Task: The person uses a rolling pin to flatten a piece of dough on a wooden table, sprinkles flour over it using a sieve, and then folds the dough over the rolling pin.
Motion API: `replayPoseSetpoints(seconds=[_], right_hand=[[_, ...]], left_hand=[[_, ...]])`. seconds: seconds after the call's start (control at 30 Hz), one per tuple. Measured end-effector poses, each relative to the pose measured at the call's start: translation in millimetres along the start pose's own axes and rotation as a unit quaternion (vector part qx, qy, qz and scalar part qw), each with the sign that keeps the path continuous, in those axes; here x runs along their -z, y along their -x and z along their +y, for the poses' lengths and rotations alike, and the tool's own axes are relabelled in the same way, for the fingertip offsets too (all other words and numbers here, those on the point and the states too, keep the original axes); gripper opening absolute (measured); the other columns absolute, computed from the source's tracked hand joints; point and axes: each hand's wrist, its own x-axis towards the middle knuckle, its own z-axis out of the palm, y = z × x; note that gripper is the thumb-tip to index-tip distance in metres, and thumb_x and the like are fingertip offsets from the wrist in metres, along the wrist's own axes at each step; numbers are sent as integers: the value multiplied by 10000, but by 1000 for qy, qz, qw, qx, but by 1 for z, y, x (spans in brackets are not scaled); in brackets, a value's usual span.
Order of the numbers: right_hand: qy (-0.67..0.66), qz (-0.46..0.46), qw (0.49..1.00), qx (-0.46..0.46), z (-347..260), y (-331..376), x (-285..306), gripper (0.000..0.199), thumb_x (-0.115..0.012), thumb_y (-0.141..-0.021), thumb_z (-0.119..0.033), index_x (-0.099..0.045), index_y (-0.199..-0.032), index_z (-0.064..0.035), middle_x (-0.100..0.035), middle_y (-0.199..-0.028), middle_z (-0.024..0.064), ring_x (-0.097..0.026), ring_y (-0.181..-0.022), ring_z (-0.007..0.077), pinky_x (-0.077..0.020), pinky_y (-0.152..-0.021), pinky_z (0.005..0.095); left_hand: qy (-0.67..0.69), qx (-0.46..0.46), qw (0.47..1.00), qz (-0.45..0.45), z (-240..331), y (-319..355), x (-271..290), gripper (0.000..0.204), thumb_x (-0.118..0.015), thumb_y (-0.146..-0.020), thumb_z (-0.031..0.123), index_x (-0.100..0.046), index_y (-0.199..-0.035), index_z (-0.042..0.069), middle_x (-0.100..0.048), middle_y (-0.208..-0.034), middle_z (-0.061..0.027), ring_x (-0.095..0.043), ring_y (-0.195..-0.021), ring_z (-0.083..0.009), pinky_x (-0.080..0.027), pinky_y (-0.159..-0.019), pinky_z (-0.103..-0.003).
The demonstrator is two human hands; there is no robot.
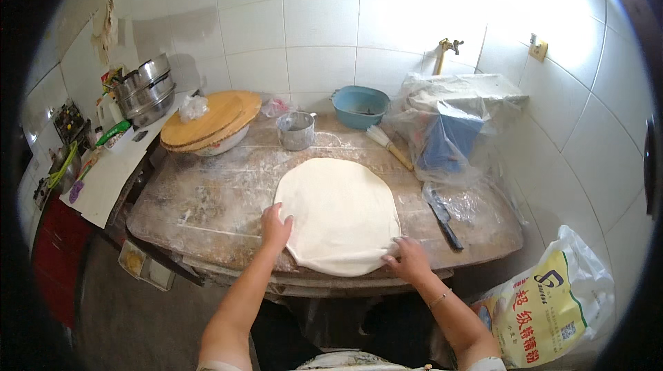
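A large, roughly round sheet of pale dough lies on the floury wooden worktop in front of me. At the sheet's left edge my left hand grips the rim, thumb toward the top and fingers along the side. My right hand holds the lower right edge, where the dough creases slightly along its near rim. The fingertips of both hands are partly hidden by the dough. To the right of the sheet lies a knife with a dark handle.
Behind the dough stand a metal cup, a blue-green basin, a brush and a plastic-covered blue box. Round wooden boards cover a bowl at the back left. A flour sack stands at the lower right.
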Motion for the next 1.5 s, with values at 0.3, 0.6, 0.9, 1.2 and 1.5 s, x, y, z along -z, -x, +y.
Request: replayPoseSetpoints(seconds=[0.3, 0.6, 0.9, 1.2, 1.5], right_hand=[[-342, 135, 850, -379, 32, 12, -10, 554, -682, -913, -278, -498, -1282, 92, -659, -940, 146, -663, -835, 240, -554, -644, 324], [-494, 21, 720, -486, -8, 0, 4, 405, -696, -910, -248, -573, -1045, 114, -651, -803, 125, -638, -573, 192, -522, -469, 287], [-267, 23, 854, -445, -62, -36, -29, 425, -769, -812, -342, -641, -928, 46, -672, -778, 118, -653, -626, 221, -543, -563, 350], [-167, 93, 904, -382, -48, -101, -82, 832, -803, -728, -177, -320, -1357, 76, -560, -1243, 303, -601, -1117, 372, -497, -940, 395], [-263, 10, 943, -205, -34, -248, -79, 758, -738, -742, -106, -357, -1384, 25, -556, -1283, 262, -572, -1171, 370, -479, -965, 413]], left_hand=[[22, 215, 970, -109, -73, -141, -43, 531, -821, -685, 354, -695, -967, -78, -700, -950, -258, -694, -875, -383, -551, -759, -430], [116, 102, 980, -127, -62, -156, -81, 444, -716, -765, 319, -682, -946, -84, -692, -951, -263, -670, -962, -382, -514, -822, -426], [131, 99, 976, -142, -91, -152, -79, 419, -704, -785, 235, -660, -1041, -93, -679, -987, -284, -664, -958, -397, -507, -829, -449], [344, 256, 894, -129, -90, -115, 22, 258, -597, -915, 106, -649, -1086, -79, -699, -953, -130, -663, -801, -228, -506, -701, -377], [450, 408, 783, -135, -69, 0, 88, 277, -515, -960, 72, -507, -1211, -45, -663, -963, -166, -697, -781, -262, -629, -647, -369]])
